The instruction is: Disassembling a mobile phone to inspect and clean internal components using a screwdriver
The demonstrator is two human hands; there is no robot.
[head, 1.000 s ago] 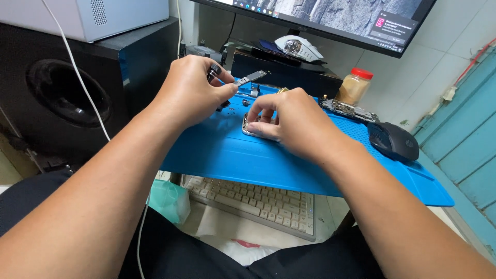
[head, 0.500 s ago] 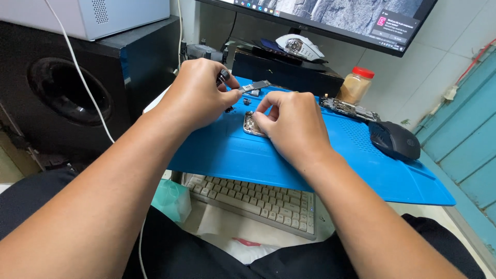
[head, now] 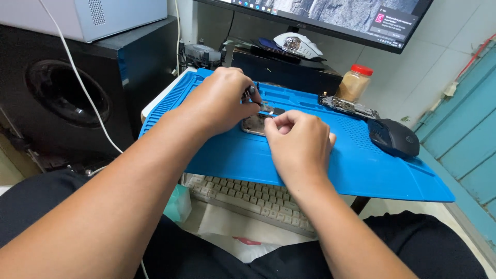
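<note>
Cramped desk corner: blue silicone work mat laid over the desk edge, white keyboard on a shelf under it, monitor up top, big black speaker box to your left.

Your left hand is closed around a small dark-handled tool, tip pointing down at the small opened metal device lying flat mid-mat. Your right hand is curled, fingertips pinched narrow at the device's near edge; can't tell if it's holding a part or just pinning the case.

Change over the last second: both hands have closed in and now nearly touch over the device, and the tool tip has come down from raised to right on it. Reads as fine work on the device's top end, not repositioning.

Off to the right: loose circuit board, red-capped jar, black mouse. Untouched.
</note>
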